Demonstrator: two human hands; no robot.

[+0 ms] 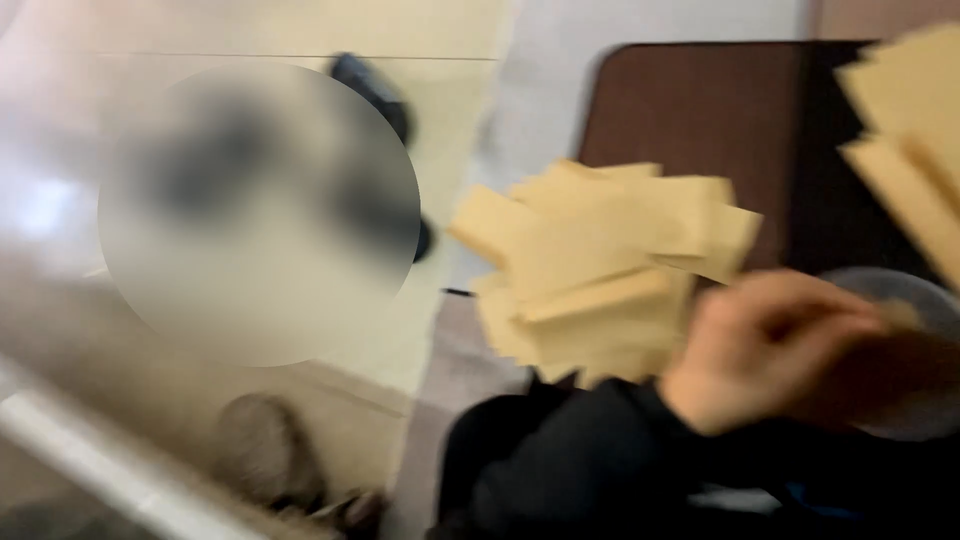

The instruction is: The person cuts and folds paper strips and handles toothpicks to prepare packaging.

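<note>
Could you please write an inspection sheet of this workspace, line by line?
Surface: dark brown table, partly covered.
Job's things: fanned pile of tan paper envelopes; a second pile at the right edge.
Clutter: grey round dish behind the hand.
Hands: one hand with a black sleeve, curled near the pile; which side and what it holds is too blurred to tell.
Cables: nothing seen.
Surroundings: pale floor; a blurred person at left.
</note>
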